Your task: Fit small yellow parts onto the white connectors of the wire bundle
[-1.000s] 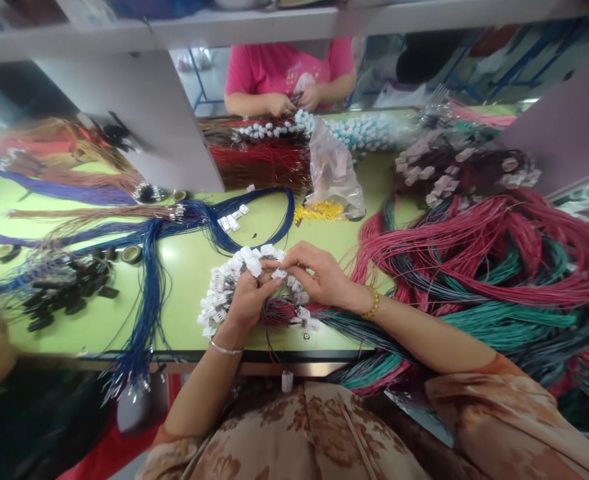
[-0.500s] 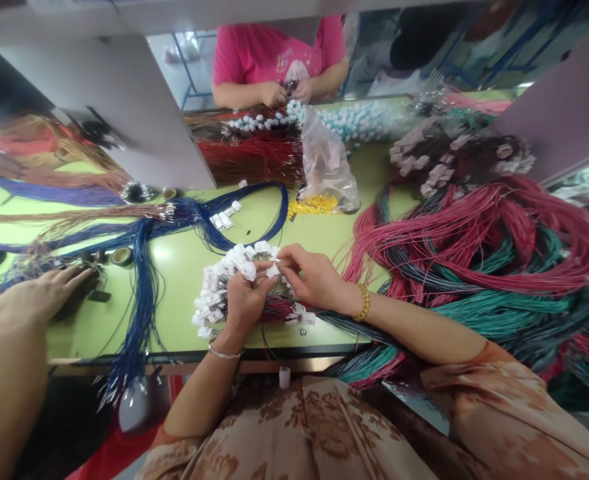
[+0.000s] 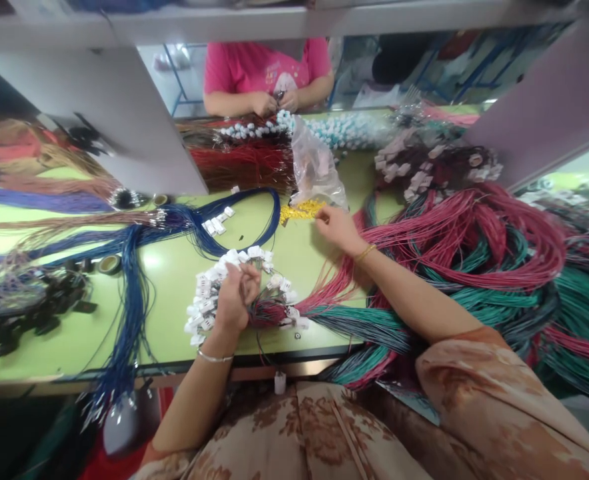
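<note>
Because the yellow bits (image 3: 299, 211) lie in a loose heap by the clear bag (image 3: 317, 160), probably to be easy to pick singly, the right hand (image 3: 339, 230) can get at them without going into the bag. Its fingers are narrow, tips at the heap's right edge; whether they pinch a bit, I cannot tell. The left hand (image 3: 233, 297) sits nearer, among the white plugs (image 3: 205, 293), its fingers curled inward, perhaps to keep one piece in place; what they grip is hidden. The plugs ring that hand on the surface (image 3: 169, 327), heads bunched, while pink wires (image 3: 424, 240) and green wires (image 3: 504, 293) spread to the right, which seems to keep their length out from under the wrists. Blue wires (image 3: 129, 287) hang over the near edge on the left, apart from the plugs.
</note>
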A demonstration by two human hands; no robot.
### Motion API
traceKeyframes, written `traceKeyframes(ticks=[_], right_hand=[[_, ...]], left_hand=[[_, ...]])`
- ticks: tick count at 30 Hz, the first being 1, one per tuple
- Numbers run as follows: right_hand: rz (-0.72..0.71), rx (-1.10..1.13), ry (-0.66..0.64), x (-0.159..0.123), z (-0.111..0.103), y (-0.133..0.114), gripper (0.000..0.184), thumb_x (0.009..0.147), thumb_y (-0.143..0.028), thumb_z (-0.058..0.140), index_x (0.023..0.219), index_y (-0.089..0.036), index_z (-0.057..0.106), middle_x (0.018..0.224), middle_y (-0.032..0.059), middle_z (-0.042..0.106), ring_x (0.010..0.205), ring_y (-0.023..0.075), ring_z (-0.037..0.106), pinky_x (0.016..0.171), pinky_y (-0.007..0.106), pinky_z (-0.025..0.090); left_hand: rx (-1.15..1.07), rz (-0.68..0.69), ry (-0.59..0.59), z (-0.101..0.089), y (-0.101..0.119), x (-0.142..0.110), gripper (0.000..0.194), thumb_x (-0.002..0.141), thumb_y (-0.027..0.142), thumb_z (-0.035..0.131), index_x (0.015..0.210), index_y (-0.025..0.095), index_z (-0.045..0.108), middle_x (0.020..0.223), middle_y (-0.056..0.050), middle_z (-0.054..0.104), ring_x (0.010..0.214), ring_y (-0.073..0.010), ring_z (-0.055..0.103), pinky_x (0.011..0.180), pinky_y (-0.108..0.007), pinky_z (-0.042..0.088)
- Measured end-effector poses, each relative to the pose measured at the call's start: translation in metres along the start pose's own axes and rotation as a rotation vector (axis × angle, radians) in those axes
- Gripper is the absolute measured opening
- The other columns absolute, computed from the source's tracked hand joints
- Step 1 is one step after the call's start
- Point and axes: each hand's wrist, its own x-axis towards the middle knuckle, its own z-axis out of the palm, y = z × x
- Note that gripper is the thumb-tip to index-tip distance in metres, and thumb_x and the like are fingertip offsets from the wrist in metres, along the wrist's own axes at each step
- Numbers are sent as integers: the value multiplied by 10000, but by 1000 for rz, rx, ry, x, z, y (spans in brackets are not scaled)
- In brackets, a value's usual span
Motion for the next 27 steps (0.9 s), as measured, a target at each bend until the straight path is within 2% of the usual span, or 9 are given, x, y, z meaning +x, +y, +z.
traceKeyframes(ticks=[2,4,6,9,12,15,18,22,27], right_hand=[[104,-143,-33,13,-1,18,186,864,-222,585,916,-113,727,964,147,750,872,254,645,841,346,477],[146,-206,-52,17,3,26,229,879,-288,607,936,-105,732,983,162,748,878,260,647,839,343,475],[148,-220,-56,18,8,28,237,893,-287,592,946,-105,733,979,162,749,874,256,647,836,336,470],[135,-214,-50,18,12,29,224,906,-244,552,942,-110,727,948,147,749,851,243,642,819,327,463],[133,-190,-41,20,14,29,251,915,-307,561,948,-112,715,929,133,744,816,235,633,786,322,462],[129,-183,-27,22,16,28,251,903,-331,586,929,-117,714,938,144,741,828,249,633,793,334,461],[110,-183,-23,22,18,27,216,902,-262,564,932,-113,718,941,162,742,845,267,638,815,351,460],[63,-135,-38,22,17,29,222,900,-209,527,952,-114,720,970,140,752,879,252,647,847,340,464],[34,-83,-43,25,21,25,210,874,-249,575,968,-131,721,1015,126,754,919,249,652,877,347,467]], left_hand=[[-16,-131,-50,-3,2,1,878,658,1010,332,665,171,591,493,2,483,358,-49,202,382,-233,77],[8,-219,-85,-5,2,1,911,655,1021,270,696,171,595,468,2,475,349,-52,191,391,-229,33],[36,-238,-95,-6,1,1,821,703,968,390,741,173,593,466,22,472,355,-49,187,394,-223,40],[56,-176,-100,-5,0,-1,623,748,793,642,741,175,570,488,55,453,387,-45,227,394,-219,119],[37,-108,-146,-2,1,-4,528,745,664,752,749,167,576,543,41,520,442,-65,377,429,-216,272],[6,-90,-156,1,2,-6,496,692,573,836,852,165,605,642,7,647,526,-103,531,508,-227,408],[27,-102,-144,0,0,-8,486,646,478,887,904,165,621,709,-13,704,615,-134,621,587,-245,471],[90,-92,-172,-2,-4,-7,405,633,380,897,869,153,661,751,-26,719,689,-144,656,642,-242,484],[129,-66,-204,-2,-5,-7,363,628,346,899,855,150,695,782,-51,740,725,-160,679,683,-255,505]])
